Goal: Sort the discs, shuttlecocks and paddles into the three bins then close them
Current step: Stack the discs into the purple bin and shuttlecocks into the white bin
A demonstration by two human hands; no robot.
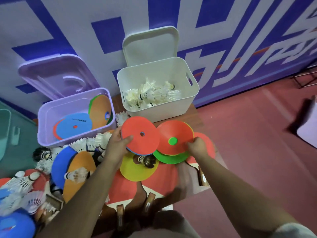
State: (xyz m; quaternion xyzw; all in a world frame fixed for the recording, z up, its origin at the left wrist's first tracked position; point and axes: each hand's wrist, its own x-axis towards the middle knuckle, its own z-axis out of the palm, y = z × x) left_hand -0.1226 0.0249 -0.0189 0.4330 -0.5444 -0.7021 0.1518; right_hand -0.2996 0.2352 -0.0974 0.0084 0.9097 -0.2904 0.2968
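The left grip (118, 143) pinches the near edge of a red disc (140, 136), thumb on top and fingers beneath, with a blue one pressed under it. The right grip (197, 146) is curled on the rim of a second stack (175, 140), red over green. Holding several at once looks like a way to gather discs into handfuls and save trips. Both stacks hang just in front of the purple bin (44, 131), which already holds blue and orange discs, so that is probably where they go. A yellow disc (137, 170) lies below them on the surface (199, 117) with a dark shuttlecock (145, 160) on it. Paddles (149, 201) lie nearest the person. The white bin (154, 115) holds shuttlecocks. Both lids lean on the wall, leaving the bins open for filling.
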